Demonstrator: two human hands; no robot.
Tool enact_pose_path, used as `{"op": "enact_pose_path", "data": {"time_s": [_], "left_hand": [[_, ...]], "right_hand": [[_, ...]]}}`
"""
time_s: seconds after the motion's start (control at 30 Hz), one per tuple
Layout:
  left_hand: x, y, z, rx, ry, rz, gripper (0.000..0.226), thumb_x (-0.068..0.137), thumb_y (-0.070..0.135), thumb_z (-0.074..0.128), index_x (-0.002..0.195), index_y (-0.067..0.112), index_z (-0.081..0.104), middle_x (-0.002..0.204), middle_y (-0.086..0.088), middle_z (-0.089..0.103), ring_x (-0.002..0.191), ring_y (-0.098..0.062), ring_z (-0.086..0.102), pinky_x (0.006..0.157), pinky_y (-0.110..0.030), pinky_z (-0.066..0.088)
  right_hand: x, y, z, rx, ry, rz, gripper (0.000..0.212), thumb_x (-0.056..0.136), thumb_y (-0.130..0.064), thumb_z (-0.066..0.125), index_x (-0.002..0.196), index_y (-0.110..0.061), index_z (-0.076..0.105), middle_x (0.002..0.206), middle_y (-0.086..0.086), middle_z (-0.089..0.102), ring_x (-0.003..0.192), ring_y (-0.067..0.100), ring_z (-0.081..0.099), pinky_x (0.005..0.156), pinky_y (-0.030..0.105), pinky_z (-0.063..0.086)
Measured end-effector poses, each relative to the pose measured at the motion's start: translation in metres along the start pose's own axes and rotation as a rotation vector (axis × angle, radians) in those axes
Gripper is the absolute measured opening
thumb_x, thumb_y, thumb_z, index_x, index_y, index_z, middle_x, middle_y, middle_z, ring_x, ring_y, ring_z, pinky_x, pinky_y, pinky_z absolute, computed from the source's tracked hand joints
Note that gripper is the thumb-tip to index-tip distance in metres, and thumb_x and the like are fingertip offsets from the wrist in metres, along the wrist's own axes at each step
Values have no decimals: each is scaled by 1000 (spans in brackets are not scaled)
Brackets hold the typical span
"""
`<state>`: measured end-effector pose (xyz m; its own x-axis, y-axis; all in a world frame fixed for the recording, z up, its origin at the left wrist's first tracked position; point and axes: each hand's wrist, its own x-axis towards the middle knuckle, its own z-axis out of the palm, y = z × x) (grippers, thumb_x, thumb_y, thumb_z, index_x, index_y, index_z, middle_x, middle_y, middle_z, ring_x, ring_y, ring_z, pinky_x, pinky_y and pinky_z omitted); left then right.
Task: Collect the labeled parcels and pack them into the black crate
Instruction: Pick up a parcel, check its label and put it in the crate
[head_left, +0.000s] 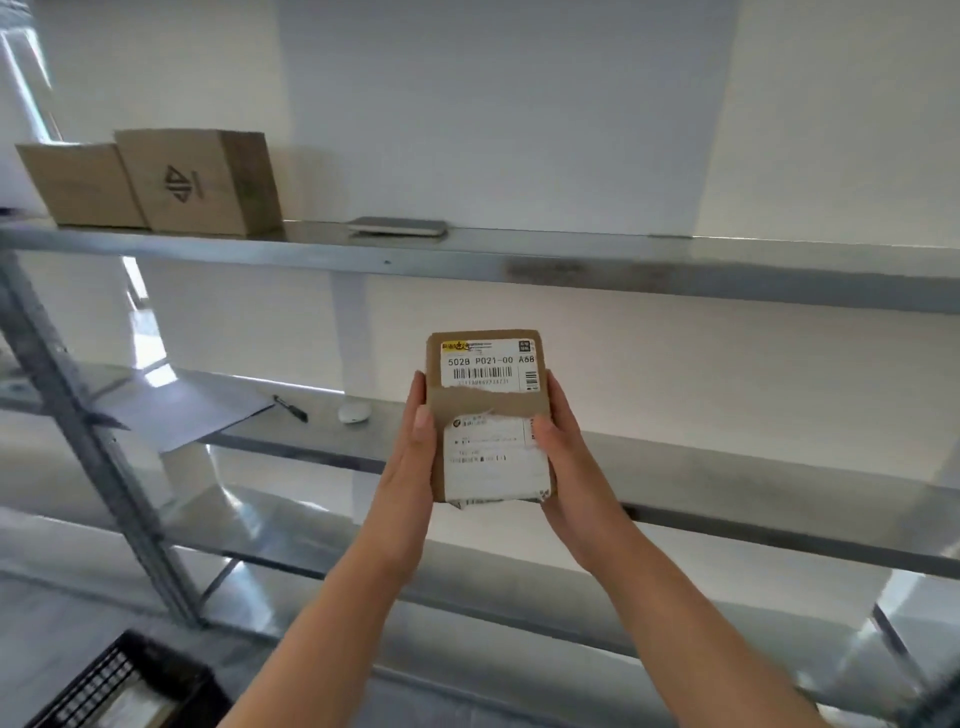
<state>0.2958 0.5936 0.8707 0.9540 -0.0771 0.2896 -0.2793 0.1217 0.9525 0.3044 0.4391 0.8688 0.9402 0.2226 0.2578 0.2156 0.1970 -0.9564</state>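
Two bare forearms reach up from 6 o'clock, and between them a small brown parcel (488, 402) is held upright in the air in front of a metal rack. The left hand (415, 447) grips its left edge and the right hand (566, 452) its right edge, with the thumbs curled over the face and the fingers behind. The parcel's white shipping label (488, 364), with barcode and code, faces the viewer. A band of brown tape crosses its middle.

At 7 o'clock, low on the floor, is a corner of the black crate (130, 675). Something pale lies inside it, too blurred to name. It sits well apart from the parcel.

On the upper shelf (571, 265), at 10 o'clock, two cardboard boxes stand touching: a plain one (83, 184) and, to its right, one with a printed logo (202, 182). A flat grey object (397, 227) lies at about 11 o'clock.

On the middle shelf (727, 483), at 9 o'clock from the parcel, are a sheet of paper (192, 415) overhanging the front edge, a black marker (291, 408) and a small white rounded item (354, 413).
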Motion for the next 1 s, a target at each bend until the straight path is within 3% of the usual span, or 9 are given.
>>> {"op": "enact_pose_path", "data": {"time_s": [0.2, 0.33, 0.43, 0.5, 0.6, 0.7, 0.77, 0.83, 1.0], "left_hand": [[-2, -8, -62, 71, 117, 47, 49, 91, 69, 21, 136, 54, 35, 125, 15, 63, 112, -2, 61, 79, -19, 55], [-2, -21, -96, 145, 299, 10, 45, 86, 74, 14, 128, 71, 29, 111, 32, 64, 101, 12, 60, 68, -4, 49], [9, -27, -126, 166, 421, 4, 41, 82, 75, 12, 119, 78, 31, 104, 40, 62, 97, 17, 59, 81, -19, 44], [20, -26, -143, 137, 465, 18, 38, 83, 74, 14, 110, 78, 40, 103, 39, 64, 94, 19, 59, 82, -22, 40], [34, -30, -167, 103, 510, 50, 42, 88, 69, 14, 113, 71, 48, 116, 27, 64, 107, 6, 60, 78, -16, 52], [38, -36, -190, 114, 636, 73, 49, 87, 71, 17, 129, 62, 41, 127, 21, 61, 115, 0, 58, 85, -19, 52], [34, -39, -207, 96, 725, 70, 53, 86, 71, 19, 135, 58, 35, 128, 19, 61, 117, -4, 58, 94, -29, 50], [30, -33, -225, 111, 792, 66, 53, 85, 69, 23, 134, 56, 39, 126, 16, 63, 116, -7, 60, 89, -26, 54], [22, -19, -284, 165, 897, 53, 40, 93, 61, 20, 117, 62, 52, 121, 20, 65, 111, -1, 61, 79, -14, 52]], "right_hand": [[41, 29, 56, -36, -128, 34, 67, 75, -70, 51, 135, -60, 25, 139, -26, 45, 130, 7, 44, 109, 50, 36], [72, 56, 85, -5, -243, 68, 73, 74, -70, 53, 139, -55, 22, 141, -25, 43, 131, 4, 43, 111, 50, 32], [104, 75, 106, 31, -336, 79, 70, 78, -63, 52, 140, -55, 19, 141, -26, 43, 131, 3, 42, 113, 48, 30], [125, 89, 120, 97, -396, 102, 72, 75, -66, 56, 133, -67, 14, 145, -26, 38, 131, 2, 41, 113, 47, 31], [154, 113, 141, 191, -405, 140, 78, 60, -73, 67, 112, -85, 10, 147, -30, 22, 132, -2, 35, 111, 42, 34], [184, 139, 167, 248, -467, 136, 80, 61, -64, 71, 122, -70, 19, 140, -29, 33, 127, -2, 44, 102, 35, 46], [200, 151, 189, 258, -544, 158, 64, 71, -49, 65, 121, -55, 25, 123, -31, 53, 113, -3, 57, 86, 24, 53], [211, 159, 216, 257, -600, 145, 46, 81, -31, 55, 117, -45, 30, 103, -33, 65, 97, -4, 64, 72, 16, 53], [228, 172, 287, 316, -724, 196, 42, 80, -31, 56, 117, -42, 41, 110, -21, 65, 101, 4, 65, 72, 21, 55]]}}
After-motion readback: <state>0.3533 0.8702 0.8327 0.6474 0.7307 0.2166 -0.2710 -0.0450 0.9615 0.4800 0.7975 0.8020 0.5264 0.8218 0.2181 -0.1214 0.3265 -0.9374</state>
